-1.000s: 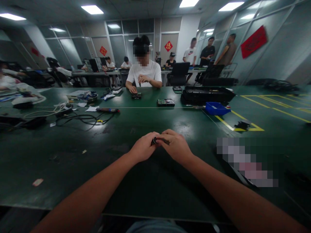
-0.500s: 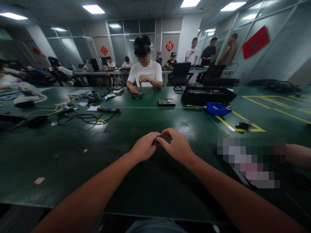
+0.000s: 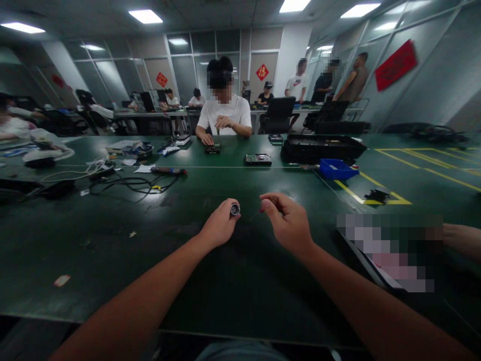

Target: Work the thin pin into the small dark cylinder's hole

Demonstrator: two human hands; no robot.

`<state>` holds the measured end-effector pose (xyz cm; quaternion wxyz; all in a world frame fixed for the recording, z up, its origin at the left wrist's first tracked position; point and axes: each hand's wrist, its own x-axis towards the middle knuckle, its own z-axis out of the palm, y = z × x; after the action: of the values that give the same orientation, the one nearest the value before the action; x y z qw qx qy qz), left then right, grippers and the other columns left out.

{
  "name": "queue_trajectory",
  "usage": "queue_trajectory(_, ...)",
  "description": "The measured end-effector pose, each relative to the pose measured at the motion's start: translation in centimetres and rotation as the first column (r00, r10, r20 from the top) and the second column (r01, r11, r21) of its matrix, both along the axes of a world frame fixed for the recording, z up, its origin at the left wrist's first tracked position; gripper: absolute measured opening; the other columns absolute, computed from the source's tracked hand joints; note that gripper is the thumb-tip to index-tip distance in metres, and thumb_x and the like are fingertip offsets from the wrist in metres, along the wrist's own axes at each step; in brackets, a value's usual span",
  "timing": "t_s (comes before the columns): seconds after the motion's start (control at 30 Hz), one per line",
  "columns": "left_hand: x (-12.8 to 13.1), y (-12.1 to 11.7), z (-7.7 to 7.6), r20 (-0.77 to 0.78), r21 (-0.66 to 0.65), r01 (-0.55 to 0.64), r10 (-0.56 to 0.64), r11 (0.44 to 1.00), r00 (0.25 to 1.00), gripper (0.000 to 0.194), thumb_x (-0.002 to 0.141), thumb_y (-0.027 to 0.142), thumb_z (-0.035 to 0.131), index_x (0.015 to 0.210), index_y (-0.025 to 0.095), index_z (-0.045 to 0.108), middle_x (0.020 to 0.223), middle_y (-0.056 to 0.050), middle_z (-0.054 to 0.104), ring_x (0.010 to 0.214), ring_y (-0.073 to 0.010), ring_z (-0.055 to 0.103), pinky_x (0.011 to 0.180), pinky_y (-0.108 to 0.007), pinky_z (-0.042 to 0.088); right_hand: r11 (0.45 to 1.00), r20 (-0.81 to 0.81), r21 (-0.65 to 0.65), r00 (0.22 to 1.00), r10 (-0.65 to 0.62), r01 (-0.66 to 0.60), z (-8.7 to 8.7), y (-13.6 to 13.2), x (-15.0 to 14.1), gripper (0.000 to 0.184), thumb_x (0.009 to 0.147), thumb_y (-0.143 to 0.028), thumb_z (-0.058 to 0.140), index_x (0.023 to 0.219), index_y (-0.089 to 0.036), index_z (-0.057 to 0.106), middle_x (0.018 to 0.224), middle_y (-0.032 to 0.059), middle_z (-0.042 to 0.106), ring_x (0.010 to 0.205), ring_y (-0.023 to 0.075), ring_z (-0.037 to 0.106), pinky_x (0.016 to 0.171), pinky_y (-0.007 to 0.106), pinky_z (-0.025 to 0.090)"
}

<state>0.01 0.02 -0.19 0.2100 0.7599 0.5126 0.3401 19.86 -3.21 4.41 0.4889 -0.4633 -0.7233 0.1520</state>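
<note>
My left hand (image 3: 221,223) is closed around a small round cylinder (image 3: 235,209); its silver rim and dark hollow end face me. Opposite it, my right hand (image 3: 289,220) is closed on what looks like a thin screwdriver (image 3: 256,216). The slim shaft points left toward the cylinder without touching it, and most of the handle is hidden in my fingers. Both hands are held above the green table (image 3: 150,271), with a gap between them.
Beyond my hands lie a hard drive (image 3: 257,159), a blue bin (image 3: 338,169) and a black case (image 3: 323,147). Black cables (image 3: 131,184) and a pen-like tool (image 3: 169,171) are to the left. A co-worker (image 3: 224,113) sits opposite; another person's arm (image 3: 464,240) reaches in at right.
My hands, touching around the cylinder before, have drawn apart. The right moved to the right with the screwdriver, whose shaft now shows; the left shifted slightly left and turned the cylinder's open end toward me.
</note>
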Motion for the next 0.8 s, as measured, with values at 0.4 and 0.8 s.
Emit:
queue_trajectory(0.4, 0.17, -0.35, 0.34, 0.029, -0.018, 0.078, -0.077, 0.997, 0.997, 0.016, 0.091, 0.021, 0.053, 0.107, 0.022, 0.053, 0.1, -0.003, 0.063, 0.086, -0.0179, 0.061, 0.077, -0.031, 0.046, 1.0, -0.052, 0.001, 0.998, 0.018, -0.018, -0.77, 0.32, -0.31, 0.023, 0.097, -0.035, 0.052, 0.107, -0.02, 0.066, 0.089, 0.0056, 0.074, 0.075, 0.0176, 0.068, 0.068, 0.031, 0.051)
queue_trajectory(0.8, 0.11, -0.25, 0.3, 0.041, -0.009, 0.058, -0.057, 0.998, 0.998, 0.02, 0.09, 0.022, 0.056, 0.11, 0.021, 0.055, 0.1, -0.004, 0.064, 0.09, -0.0195, 0.061, 0.083, -0.033, 0.047, 1.0, -0.04, 0.003, 0.999, -0.011, 0.011, -0.62, 0.43, -0.31, 0.022, 0.096, -0.035, 0.051, 0.102, -0.019, 0.065, 0.087, 0.0059, 0.074, 0.075, 0.0175, 0.068, 0.068, 0.03, 0.051)
